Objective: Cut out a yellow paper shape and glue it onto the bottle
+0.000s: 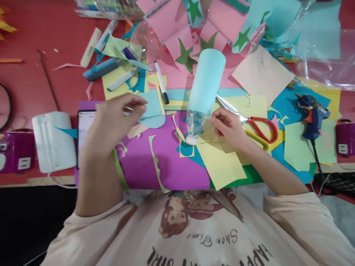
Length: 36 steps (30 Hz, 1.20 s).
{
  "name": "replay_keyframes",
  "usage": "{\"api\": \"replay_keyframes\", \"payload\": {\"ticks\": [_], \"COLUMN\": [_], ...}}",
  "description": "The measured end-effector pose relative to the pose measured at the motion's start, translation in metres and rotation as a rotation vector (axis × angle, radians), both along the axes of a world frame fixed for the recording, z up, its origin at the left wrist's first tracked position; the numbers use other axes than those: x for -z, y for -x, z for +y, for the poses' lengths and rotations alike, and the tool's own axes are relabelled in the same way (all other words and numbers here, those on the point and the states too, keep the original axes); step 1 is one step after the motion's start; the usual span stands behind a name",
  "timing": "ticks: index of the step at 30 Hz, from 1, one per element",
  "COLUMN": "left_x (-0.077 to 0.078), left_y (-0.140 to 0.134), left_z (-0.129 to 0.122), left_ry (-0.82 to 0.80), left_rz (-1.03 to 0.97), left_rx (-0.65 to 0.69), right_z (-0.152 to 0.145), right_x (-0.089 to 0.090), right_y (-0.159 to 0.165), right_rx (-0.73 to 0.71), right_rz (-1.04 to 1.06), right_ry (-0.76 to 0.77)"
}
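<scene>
Your right hand (229, 127) pinches a paper scrap beside the bottle (203, 92) at center frame; left hand (116, 118), loosely spread, could knock it over.

Clear plastic bottle (194, 125) — matt paper wrap (206, 79)

1. One view only, from a camera worn on the person's head.
2. It looks steeply down and forward over the person's chest onto the red table (41, 92).
3. It sits close: the table's near edge runs across the lower middle, and the far side is cut off at the top.
</scene>
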<state>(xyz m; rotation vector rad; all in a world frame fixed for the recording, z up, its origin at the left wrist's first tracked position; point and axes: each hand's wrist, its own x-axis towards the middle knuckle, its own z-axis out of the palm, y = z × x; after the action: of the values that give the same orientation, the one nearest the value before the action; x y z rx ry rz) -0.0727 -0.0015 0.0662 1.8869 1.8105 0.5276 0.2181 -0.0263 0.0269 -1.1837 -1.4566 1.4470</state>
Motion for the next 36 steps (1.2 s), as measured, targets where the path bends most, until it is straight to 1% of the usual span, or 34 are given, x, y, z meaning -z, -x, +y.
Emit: {"api": "replay_keyframes", "payload": {"ticks": [2, 4, 5, 6, 7, 8, 9, 11, 13, 15, 18, 20, 21, 24, 25, 28, 29, 30, 31, 32, 34, 35, 36], "left_x": [0.005, 0.009, 0.011, 0.015, 0.019, 0.024, 0.03, 0.042, 0.052, 0.057, 0.055, 0.048, 0.045, 0.032, 0.027, 0.013, 0.009, 0.004, 0.001, -0.001, 0.0, 0.003, 0.009], "left_y": [-0.013, -0.026, -0.033, -0.039, -0.046, -0.052, -0.059, -0.072, -0.085, -0.095, -0.103, -0.101, -0.098, -0.081, -0.073, -0.046, -0.037, -0.028, -0.019, -0.012, -0.001, 0.002, 0.003], "left_z": [-0.003, -0.001, 0.003, 0.008, 0.015, 0.024, 0.033, 0.052, 0.068, 0.077, 0.081, 0.079, 0.079, 0.076, 0.075, 0.069, 0.065, 0.06, 0.054, 0.047, 0.03, 0.02, 0.009], "left_ry": [-0.037, -0.121, -0.144, -0.19, -0.197, -0.204, -0.203, -0.173, -0.156, -0.14, -0.08, -0.059, -0.05, 0.016, 0.006, -0.04, -0.085, -0.14, -0.175, -0.194, -0.164, -0.144, -0.112], "left_rz": [0.036, -0.006, -0.023, -0.034, -0.026, -0.023, -0.012, 0.031, 0.036, 0.044, 0.056, 0.049, 0.04, 0.031, 0.036, 0.008, 0.01, 0.019, 0.047, 0.072, 0.177, 0.255, 0.301], "left_rx": [0.074, 0.201, 0.29, 0.38, 0.453, 0.507, 0.519, 0.467, 0.369, 0.349, 0.375, 0.343, 0.309, 0.149, 0.107, 0.135, 0.135, 0.122, 0.075, 0.008, -0.09, -0.116, -0.088], "right_z": [0.0, 0.0, 0.001, 0.001, 0.001, 0.001, 0.001, 0.001, 0.0, 0.0, 0.0, 0.0, 0.0, 0.001, 0.001, 0.0, 0.0, 0.0, 0.0, 0.0, 0.0, 0.0, 0.0], "right_x": [-0.002, -0.003, -0.004, -0.004, -0.003, -0.003, -0.003, -0.002, -0.001, -0.001, -0.002, -0.003, -0.003, -0.003, -0.003, -0.004, -0.004, -0.004, -0.004, -0.005, -0.005, -0.005, -0.005], "right_y": [0.0, 0.001, 0.002, 0.002, 0.002, 0.002, 0.001, 0.0, -0.001, -0.001, -0.002, -0.002, -0.002, -0.002, -0.002, -0.002, -0.001, -0.001, -0.001, -0.001, -0.001, -0.001, -0.002], "right_rx": [-0.001, 0.026, 0.037, 0.041, 0.039, 0.031, 0.022, 0.009, 0.001, -0.007, -0.009, -0.002, 0.001, 0.002, 0.001, -0.001, 0.003, 0.004, 0.006, 0.007, 0.003, 0.001, -0.001], "right_rz": [0.002, 0.001, 0.004, 0.008, 0.01, 0.011, 0.008, -0.001, -0.004, -0.003, -0.007, -0.013, -0.016, -0.017, -0.018, -0.032, -0.036, -0.037, -0.036, -0.034, -0.037, -0.038, -0.037], "right_ry": [-0.028, -0.062, -0.077, -0.087, -0.093, -0.095, -0.096, -0.099, -0.094, -0.086, -0.072, -0.068, -0.068, -0.081, -0.084, -0.079, -0.078, -0.076, -0.076, -0.075, -0.075, -0.078, -0.081]}}
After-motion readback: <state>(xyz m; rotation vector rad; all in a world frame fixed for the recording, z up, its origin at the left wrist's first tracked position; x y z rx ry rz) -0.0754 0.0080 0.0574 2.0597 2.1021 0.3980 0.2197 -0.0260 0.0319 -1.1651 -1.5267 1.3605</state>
